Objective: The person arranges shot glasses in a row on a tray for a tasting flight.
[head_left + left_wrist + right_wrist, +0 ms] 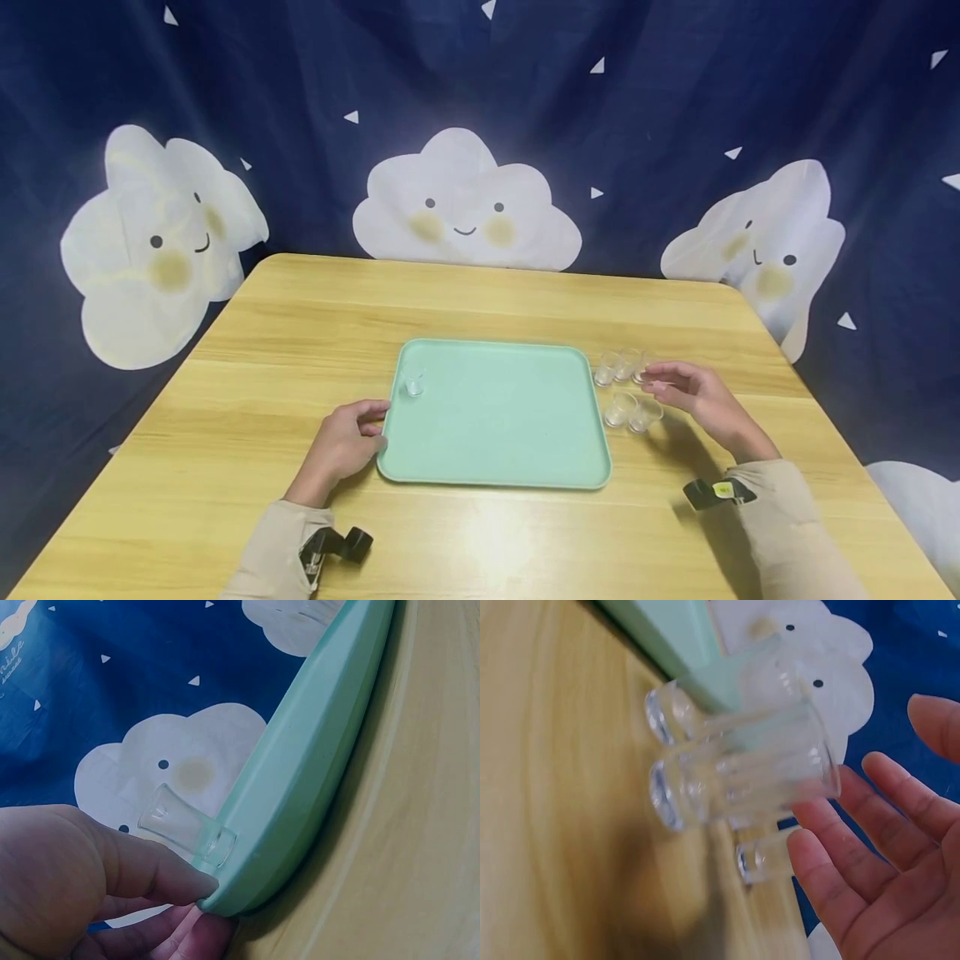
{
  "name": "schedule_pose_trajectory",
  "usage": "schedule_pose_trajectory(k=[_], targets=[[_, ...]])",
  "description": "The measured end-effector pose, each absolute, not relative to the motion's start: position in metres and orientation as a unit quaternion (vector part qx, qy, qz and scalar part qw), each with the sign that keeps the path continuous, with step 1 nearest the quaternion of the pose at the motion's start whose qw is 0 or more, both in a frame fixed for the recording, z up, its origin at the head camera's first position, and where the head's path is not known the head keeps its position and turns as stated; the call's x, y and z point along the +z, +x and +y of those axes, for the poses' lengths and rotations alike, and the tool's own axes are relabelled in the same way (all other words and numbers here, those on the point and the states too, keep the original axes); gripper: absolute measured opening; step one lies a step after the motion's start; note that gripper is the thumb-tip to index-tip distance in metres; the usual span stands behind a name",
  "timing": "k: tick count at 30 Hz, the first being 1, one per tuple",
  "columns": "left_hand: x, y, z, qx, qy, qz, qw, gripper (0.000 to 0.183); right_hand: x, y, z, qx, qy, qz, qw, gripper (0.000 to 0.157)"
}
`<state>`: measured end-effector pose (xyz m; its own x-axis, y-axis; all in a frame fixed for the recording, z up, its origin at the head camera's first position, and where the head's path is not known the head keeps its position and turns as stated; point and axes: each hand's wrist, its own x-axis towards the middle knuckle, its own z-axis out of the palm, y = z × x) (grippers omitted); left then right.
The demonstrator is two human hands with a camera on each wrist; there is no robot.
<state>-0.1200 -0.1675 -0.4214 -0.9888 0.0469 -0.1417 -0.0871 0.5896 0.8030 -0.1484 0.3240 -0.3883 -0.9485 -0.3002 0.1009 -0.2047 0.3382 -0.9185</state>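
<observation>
A pale green tray [495, 417] lies on the table. At its left rim my left hand [347, 440] pinches the edge; in the left wrist view the thumb [196, 883] is on top and the fingers curl beneath. One small clear shot glass [415, 383] stands upright in the tray near that rim. Several more shot glasses [621, 408] stand in two rows on the table just right of the tray. My right hand [701, 400] hovers by the far row, fingers apart and slightly bent; the right wrist view shows nothing held, with a near glass [742, 776] partly overlapping the fingertips.
The wooden table [510, 533] has a rounded far edge. Behind it hangs a dark blue curtain [315, 75] printed with white clouds and triangles. Each wrist carries a black camera band; the right one [708, 493] has a yellow label.
</observation>
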Motion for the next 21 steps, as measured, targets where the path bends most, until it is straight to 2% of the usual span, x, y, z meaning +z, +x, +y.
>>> schedule_pose_trajectory(k=[11, 21], targets=[[-0.421, -0.123, -0.166, 0.453, -0.013, 0.888, 0.072, 0.048, -0.4, -0.142, 0.34, -0.546, -0.193, 0.811, 0.081, 0.039], [-0.42, -0.121, -0.167, 0.454, -0.014, 0.887, 0.077, 0.048, -0.406, -0.14, 0.34, -0.557, -0.171, 0.803, 0.126, 0.049]])
